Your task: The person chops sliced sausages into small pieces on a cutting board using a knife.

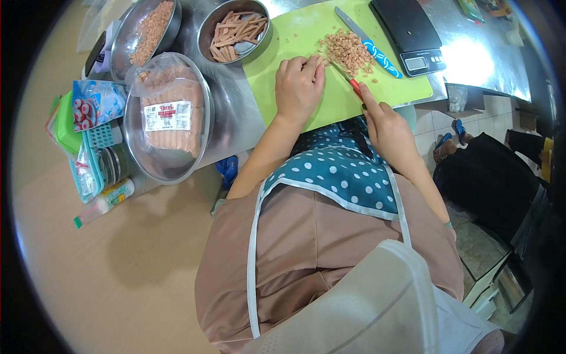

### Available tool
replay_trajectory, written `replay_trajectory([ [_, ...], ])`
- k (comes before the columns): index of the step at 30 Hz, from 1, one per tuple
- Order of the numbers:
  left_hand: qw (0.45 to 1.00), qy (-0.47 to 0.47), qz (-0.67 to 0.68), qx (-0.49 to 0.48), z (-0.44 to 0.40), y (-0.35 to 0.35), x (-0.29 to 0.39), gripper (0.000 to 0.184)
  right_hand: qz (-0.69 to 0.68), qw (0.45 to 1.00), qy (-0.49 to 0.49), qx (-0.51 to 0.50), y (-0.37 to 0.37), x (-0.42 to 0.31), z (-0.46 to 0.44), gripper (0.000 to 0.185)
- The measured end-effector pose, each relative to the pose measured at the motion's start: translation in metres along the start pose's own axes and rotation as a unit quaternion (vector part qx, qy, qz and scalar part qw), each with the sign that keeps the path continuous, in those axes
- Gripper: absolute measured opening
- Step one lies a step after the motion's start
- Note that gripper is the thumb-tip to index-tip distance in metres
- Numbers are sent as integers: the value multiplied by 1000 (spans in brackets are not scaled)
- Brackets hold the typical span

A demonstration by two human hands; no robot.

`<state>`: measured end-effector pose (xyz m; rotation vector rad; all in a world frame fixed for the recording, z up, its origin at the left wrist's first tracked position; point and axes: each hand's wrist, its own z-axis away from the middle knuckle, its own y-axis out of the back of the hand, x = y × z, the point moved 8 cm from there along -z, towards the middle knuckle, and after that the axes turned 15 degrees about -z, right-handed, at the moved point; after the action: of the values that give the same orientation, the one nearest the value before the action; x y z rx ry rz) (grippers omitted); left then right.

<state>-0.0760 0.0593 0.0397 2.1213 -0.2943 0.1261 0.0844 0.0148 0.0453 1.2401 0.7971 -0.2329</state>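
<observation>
In the head view, the right hand [388,128] is wrapped around the handle of a red-handled knife [356,87], its forefinger stretched along the grip and the blade resting low over the green board [336,109]. The left hand [299,85] is bunched with fingers curled, the tips pressing on small sausage pieces [320,59] beside the blade; how many it pins cannot be told. Chopped bits [349,49] lie heaped just beyond the knife, with a blue-patterned knife [381,58] to their right. Far left, a metal bowl [257,53] holds strips [239,30].
</observation>
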Motion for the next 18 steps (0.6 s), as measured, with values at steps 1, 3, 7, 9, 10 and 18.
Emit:
replay_trajectory([
  [1,1000,0,1,1,1,-1,0,19,-16,1000,14,21,2,-2,-2,55],
  [3,1000,2,10,12,2,0,-1,18,-32,998,27,43,1,-4,-10,55],
  [7,1000,4,22,4,1,-1,-2,19,13,995,67,68,-5,-11,-22,55],
  [9,1000,14,15,3,2,-1,-4,20,31,997,55,52,-5,-11,-20,53],
  [10,1000,16,14,3,2,0,-4,20,6,999,21,26,-2,-8,-13,54],
  [18,999,15,43,9,0,1,-4,8,-16,995,59,78,10,-8,-12,51],
])
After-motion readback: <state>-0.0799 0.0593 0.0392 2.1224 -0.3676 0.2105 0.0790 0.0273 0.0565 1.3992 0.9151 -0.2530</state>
